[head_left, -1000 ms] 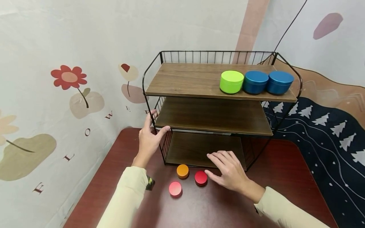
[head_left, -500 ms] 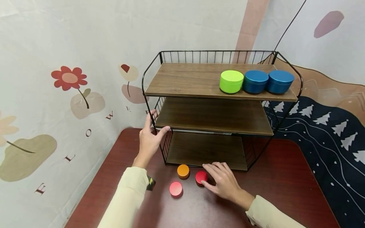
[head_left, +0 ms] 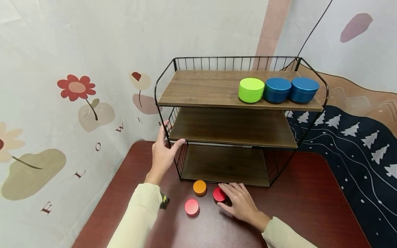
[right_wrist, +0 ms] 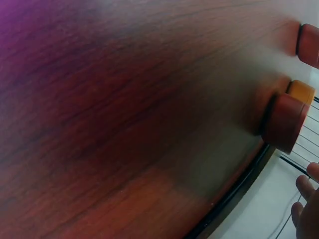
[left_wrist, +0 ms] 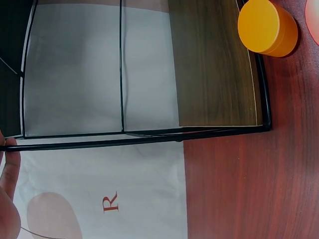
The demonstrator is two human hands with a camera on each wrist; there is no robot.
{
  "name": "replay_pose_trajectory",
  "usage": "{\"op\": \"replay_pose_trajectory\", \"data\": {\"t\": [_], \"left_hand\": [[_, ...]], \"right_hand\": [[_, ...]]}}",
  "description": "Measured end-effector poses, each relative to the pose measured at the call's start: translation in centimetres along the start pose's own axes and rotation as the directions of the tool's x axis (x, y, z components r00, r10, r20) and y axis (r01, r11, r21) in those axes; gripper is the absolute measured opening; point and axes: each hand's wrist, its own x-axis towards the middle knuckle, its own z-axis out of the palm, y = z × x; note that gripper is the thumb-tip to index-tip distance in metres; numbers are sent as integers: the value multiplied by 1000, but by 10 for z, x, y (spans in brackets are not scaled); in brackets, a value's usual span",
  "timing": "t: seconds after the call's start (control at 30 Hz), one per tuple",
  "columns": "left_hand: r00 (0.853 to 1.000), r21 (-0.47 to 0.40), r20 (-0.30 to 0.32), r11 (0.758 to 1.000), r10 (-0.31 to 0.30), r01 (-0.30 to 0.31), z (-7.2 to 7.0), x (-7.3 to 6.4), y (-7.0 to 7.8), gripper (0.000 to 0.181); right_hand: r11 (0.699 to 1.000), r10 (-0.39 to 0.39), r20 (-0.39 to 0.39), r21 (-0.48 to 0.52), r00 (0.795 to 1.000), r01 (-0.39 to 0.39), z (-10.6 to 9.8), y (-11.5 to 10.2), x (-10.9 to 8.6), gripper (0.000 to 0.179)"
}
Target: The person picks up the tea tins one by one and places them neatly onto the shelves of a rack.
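My left hand (head_left: 162, 156) grips the left side of a three-tier rack (head_left: 201, 88), thumb at the middle shelf's front corner and fingers behind the black frame. The left wrist view catches part of this hand (left_wrist: 9, 199) at its edge. My right hand (head_left: 240, 203) reaches over the table to a small round red tin (head_left: 219, 194), its fingers and thumb spread at the tin's right side. In the right wrist view, a gap shows between the fingers and the red tin (right_wrist: 285, 122). Beside it stand an orange tin (head_left: 200, 187) and a pink-red tin (head_left: 192, 207).
On the top shelf's right half, a lime green tin (head_left: 251, 90) and two blue tins stand in a row, the left blue tin (head_left: 277, 90) next to the green one. A small dark object (head_left: 164, 201) lies by the left cuff. A printed cloth (head_left: 93, 41) hangs behind the table (head_left: 310, 193).
My right hand has moved left and down toward the red tin, fingers now beside it. The left hand keeps its hold on the rack, and the tins stay where they were.
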Motion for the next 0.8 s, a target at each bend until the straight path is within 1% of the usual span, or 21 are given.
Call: {"op": "replay_pose_trajectory", "data": {"t": [0.17, 0.3, 0.47, 0.6, 0.73, 0.77, 0.8], "left_hand": [[1000, -7, 4, 1000, 2, -2, 0, 0, 0, 77], [1000, -3, -1, 1000, 5, -5, -1, 0, 0, 77], [1000, 2, -7, 1000, 16, -16, -2, -1, 0, 76], [1000, -6, -1, 1000, 20, -20, -1, 0, 0, 76], [1000, -17, -3, 999, 28, -28, -1, 0, 0, 76], [1000, -18, -5, 999, 28, -29, -2, 0, 5, 75], [1000, -18, -5, 999, 28, -28, -2, 0, 5, 75]], "right_hand": [[999, 47, 31, -5, 998, -46, 5, 0, -4, 65], [996, 84, 78, -3, 993, -84, 8, 0, -5, 67], [996, 87, 142, 9, 986, -89, 10, -2, -5, 68], [996, 86, 154, 4, 984, -87, 12, -2, -6, 67], [994, 108, 165, 3, 980, -110, 14, -2, -7, 66], [993, 113, 168, -1, 979, -114, 14, -1, -8, 65], [993, 116, 172, -2, 978, -118, 15, -1, -9, 65]]}}
